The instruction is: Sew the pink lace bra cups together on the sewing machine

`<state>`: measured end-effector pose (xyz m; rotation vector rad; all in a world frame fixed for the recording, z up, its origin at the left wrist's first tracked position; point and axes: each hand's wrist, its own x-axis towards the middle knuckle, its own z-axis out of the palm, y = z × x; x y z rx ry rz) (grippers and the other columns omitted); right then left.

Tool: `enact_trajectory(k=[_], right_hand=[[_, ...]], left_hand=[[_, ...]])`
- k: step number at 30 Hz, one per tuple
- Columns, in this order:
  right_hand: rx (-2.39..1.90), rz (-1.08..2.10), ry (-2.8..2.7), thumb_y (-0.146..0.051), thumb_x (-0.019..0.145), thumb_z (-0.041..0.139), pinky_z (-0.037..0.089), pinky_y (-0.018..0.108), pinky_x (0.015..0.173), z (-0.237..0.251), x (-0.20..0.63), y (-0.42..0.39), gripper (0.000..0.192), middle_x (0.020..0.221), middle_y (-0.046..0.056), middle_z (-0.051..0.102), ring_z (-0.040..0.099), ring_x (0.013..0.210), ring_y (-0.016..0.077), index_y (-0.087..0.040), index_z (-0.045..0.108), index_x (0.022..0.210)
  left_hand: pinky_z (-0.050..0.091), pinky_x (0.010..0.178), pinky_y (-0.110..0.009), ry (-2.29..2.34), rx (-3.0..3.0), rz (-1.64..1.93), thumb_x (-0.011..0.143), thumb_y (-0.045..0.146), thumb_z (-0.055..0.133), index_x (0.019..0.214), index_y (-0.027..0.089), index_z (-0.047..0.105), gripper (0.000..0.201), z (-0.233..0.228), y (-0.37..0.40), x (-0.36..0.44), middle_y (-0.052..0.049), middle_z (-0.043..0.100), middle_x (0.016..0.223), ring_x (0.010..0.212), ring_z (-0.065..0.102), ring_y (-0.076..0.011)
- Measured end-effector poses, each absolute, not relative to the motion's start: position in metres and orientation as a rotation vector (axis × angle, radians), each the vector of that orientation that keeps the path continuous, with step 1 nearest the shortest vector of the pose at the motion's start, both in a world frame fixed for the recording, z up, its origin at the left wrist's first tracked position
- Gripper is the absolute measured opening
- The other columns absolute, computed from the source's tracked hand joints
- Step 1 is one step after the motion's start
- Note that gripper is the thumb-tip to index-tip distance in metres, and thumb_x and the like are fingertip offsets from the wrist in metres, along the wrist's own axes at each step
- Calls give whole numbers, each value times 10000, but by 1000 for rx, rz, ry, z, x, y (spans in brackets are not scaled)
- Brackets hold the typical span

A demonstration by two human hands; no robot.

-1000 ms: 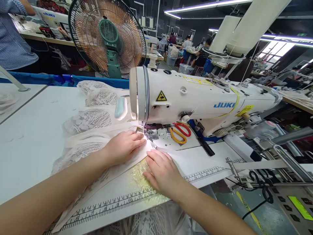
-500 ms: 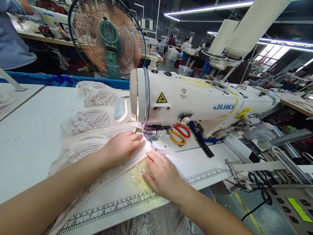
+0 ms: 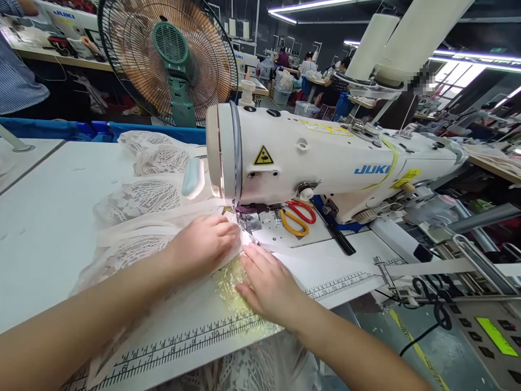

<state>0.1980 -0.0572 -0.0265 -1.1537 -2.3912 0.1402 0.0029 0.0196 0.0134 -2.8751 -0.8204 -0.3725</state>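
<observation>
My left hand (image 3: 205,244) lies flat on white lace fabric (image 3: 138,198) with a plain cream band, fingertips close to the presser foot (image 3: 243,221) of a white JUKI sewing machine (image 3: 325,163). Just to its right, my right hand (image 3: 271,282) rests palm down on the fabric's near edge, over a yellowish patch on the table. Both hands press the cloth against the table in front of the needle. More lace trails away to the left behind the machine head and hangs over the table's near edge.
Scissors with red and yellow handles (image 3: 297,216) lie on the machine bed. A printed ruler strip (image 3: 211,331) runs along the white table (image 3: 44,217). A large fan (image 3: 171,60) stands behind. A control panel (image 3: 492,336) sits lower right. Other people work in the background.
Both hands have crept slightly forward toward the presser foot with the fabric. The camera view has shifted a little, so everything sits further left in the picture.
</observation>
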Motion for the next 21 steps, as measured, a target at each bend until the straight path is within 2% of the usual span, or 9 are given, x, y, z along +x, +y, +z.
enact_trajectory(k=[3, 6, 12, 21], right_hand=[[-1169, 178, -2391, -310, 887, 540, 431, 467, 1047, -26, 198, -57, 432, 1326, 193, 518, 455, 1259, 312, -32, 557, 1217], [-1204, 165, -2390, -328, 906, 505, 422, 438, 1057, -26, 198, -58, 459, 1360, 174, 495, 441, 1278, 292, -43, 526, 1266], [-1219, 164, -2397, -348, 908, 501, 427, 451, 1043, -26, 197, -58, 450, 1368, 191, 482, 432, 1289, 301, -38, 555, 1229], [-1201, 174, -2391, -337, 900, 513, 426, 436, 1041, -29, 198, -56, 445, 1350, 203, 495, 432, 1284, 298, -36, 550, 1226]], left_hand=[[437, 871, -408, -707, -2916, -415, 926, 239, 420, 959, 172, 698, 288, 12, -1, 6, -63, 704, 1047, 936, 603, -222], [371, 950, -427, -614, -2829, -457, 969, 167, 341, 1005, 151, 682, 343, 7, -7, 3, -43, 707, 1070, 960, 608, -208], [340, 977, -414, -562, -2796, -377, 982, 129, 301, 1055, 182, 672, 381, 4, 14, -7, -24, 703, 1105, 1017, 593, -188], [266, 1016, -418, -592, -2805, -319, 982, 131, 304, 1020, 192, 676, 379, 4, 39, -12, 2, 689, 1139, 1053, 581, -203]])
